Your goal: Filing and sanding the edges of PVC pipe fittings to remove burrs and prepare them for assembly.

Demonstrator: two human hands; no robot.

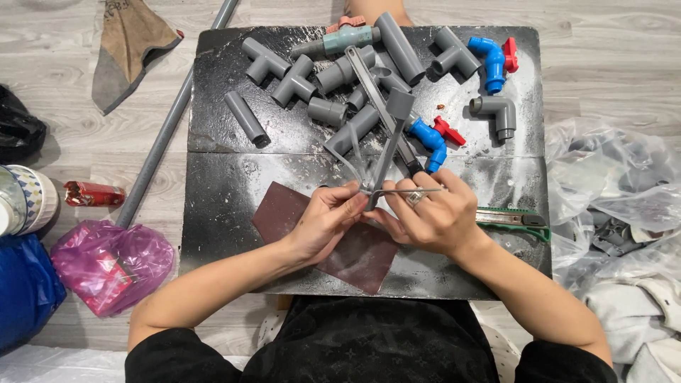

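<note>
Both hands meet over the near half of the black board (227, 213), just above a brown sandpaper sheet (355, 248). Left hand (323, 223) pinches the lower end of a thin grey pipe (386, 167), fingers closed around it; right hand (433, 216) is clenched on the same spot from the other side, a ring on one finger, and seems to hold a thin metal rod too, hard to tell. The pipe slants up away from the body to a grey cap end (399, 104). Likely light, rigid plastic, smooth and a bit slippery with dust; best gripped low on the shaft with both hands, as here. A green cutter (514, 218) lies just right of the right hand. Farther off: grey tees (266, 62), elbow (496, 112), blue taps (429, 140), short tube (246, 117). Long pipe (167, 128) on the floor left.
</note>
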